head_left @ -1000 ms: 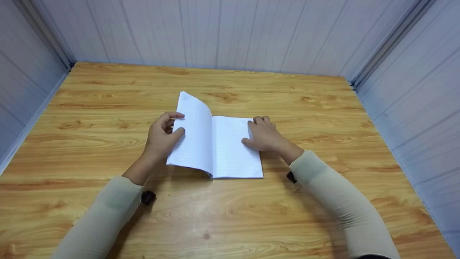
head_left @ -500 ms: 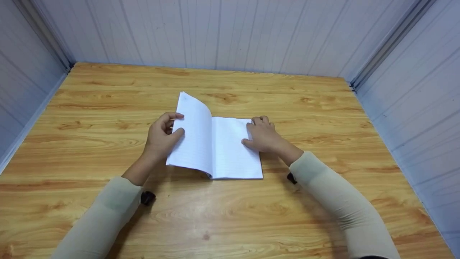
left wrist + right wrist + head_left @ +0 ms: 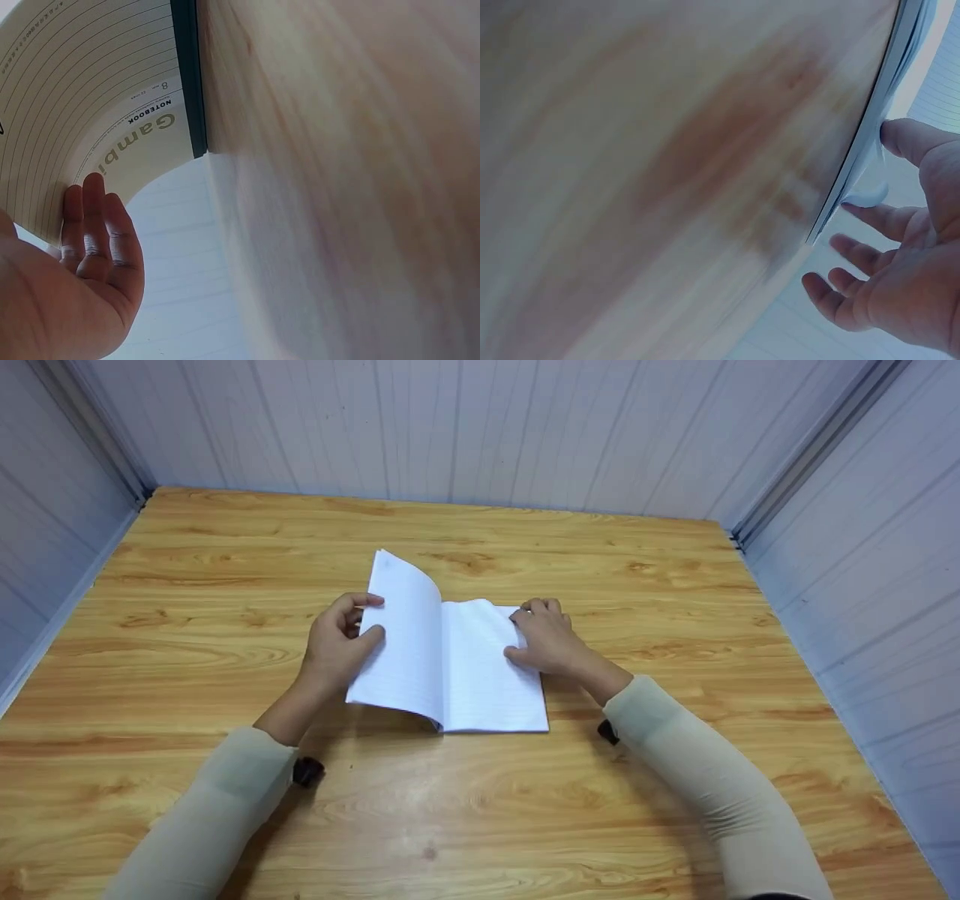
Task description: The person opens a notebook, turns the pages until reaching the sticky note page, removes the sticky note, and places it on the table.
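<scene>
A notebook (image 3: pixel 487 690) with ruled white pages lies open on the table. My left hand (image 3: pixel 330 645) holds its raised left side, thumb on the page and other fingers behind. In the left wrist view, the lined cover (image 3: pixel 97 97) reads "NOTEBOOK" beside a dark spine, with fingers lying against it. At the upper right edge of the right-hand page is my right hand (image 3: pixel 551 637). Its thumb touches the page while the index finger pushes the upper corner, which bulges up. The right wrist view shows a curled page edge (image 3: pixel 870 196) at a fingertip of the spread right hand (image 3: pixel 907 277).
The wooden table (image 3: pixel 465 810) spreads around the notebook. Pale panelled walls border it at the back (image 3: pixel 420 427), left (image 3: pixel 45 540) and right (image 3: pixel 862 547). A dark object (image 3: pixel 307 772) shows at the left sleeve, and another dark object (image 3: pixel 608 731) at the right.
The upper part of the right-hand page has risen into a ripple, and my right index finger has shifted slightly inward. My left hand keeps holding the raised left side, nearly still.
</scene>
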A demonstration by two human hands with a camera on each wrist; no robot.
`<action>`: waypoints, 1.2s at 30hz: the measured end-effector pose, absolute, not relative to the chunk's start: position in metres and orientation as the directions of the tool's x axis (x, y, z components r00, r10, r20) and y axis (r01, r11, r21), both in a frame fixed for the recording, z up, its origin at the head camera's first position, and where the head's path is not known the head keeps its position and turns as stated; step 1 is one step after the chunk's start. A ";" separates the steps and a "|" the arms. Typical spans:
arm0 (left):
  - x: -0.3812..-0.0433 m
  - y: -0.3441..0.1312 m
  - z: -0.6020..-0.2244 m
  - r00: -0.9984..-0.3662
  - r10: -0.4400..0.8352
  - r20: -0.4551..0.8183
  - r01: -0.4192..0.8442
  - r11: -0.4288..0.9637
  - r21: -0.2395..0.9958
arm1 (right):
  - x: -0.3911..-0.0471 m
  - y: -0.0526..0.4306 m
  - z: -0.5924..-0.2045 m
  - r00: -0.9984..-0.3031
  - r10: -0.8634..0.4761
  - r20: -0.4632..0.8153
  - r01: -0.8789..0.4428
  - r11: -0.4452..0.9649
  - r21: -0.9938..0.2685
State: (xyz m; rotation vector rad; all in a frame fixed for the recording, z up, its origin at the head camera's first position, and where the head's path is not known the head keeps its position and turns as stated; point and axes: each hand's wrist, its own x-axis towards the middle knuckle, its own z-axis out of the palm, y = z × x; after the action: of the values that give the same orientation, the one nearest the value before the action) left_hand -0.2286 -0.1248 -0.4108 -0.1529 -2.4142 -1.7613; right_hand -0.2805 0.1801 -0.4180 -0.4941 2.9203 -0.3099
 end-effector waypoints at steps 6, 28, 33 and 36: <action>-0.228 -0.125 -0.411 -0.984 -0.009 0.176 0.165 0.301 0.939 | -0.278 0.177 -0.414 -0.943 -0.319 -0.089 -0.285 0.918 -0.275; -0.229 -0.126 -0.411 -0.983 -0.003 0.182 0.171 0.315 0.933 | -0.269 0.180 -0.401 -0.986 -0.166 0.003 -0.142 0.836 -0.531; -0.230 -0.127 -0.411 -0.982 0.005 0.190 0.181 0.313 0.932 | -0.265 0.175 -0.401 -0.956 -0.276 0.096 -0.284 0.800 -0.528; -0.229 -0.126 -0.411 -0.981 0.003 0.194 0.186 0.312 0.932 | -0.262 0.173 -0.401 -0.920 -0.367 0.138 -0.384 0.769 -0.512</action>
State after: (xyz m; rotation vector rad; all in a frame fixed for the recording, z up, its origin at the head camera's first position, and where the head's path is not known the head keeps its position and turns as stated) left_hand -0.2294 -0.1263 -0.4115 -0.1756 -2.4139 -1.7477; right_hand -0.2625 0.1728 -0.4012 -0.6331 2.9825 -0.8732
